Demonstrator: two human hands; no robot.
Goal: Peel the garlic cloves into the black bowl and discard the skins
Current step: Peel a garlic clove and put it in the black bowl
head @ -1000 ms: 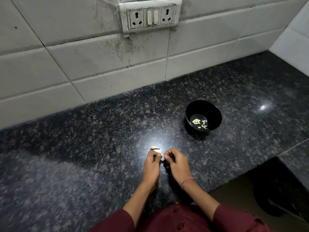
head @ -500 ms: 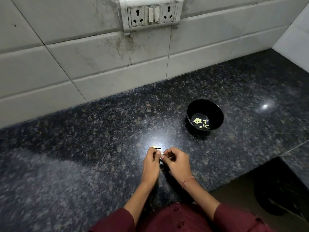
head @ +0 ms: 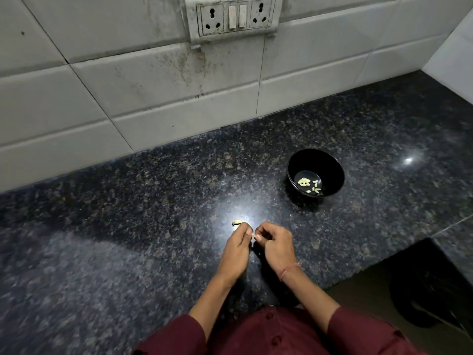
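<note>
On the dark granite counter (head: 128, 226) the black bowl (head: 330, 167) already holds several peeled cloves (head: 304, 181). The left hand (head: 236, 248) and right hand (head: 276, 243) pinch one more garlic clove (head: 254, 235) with curled fingers, I think half peeled.

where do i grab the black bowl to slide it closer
Take the bowl by its near rim, coming from above on your side: thumb inside, fingers outside. It stands upright, and the peeled cloves lie low in the bottom, so a thumb over the rim likely clears them. The right hand is nearer, though it and the left hand pinch a clove.
</note>
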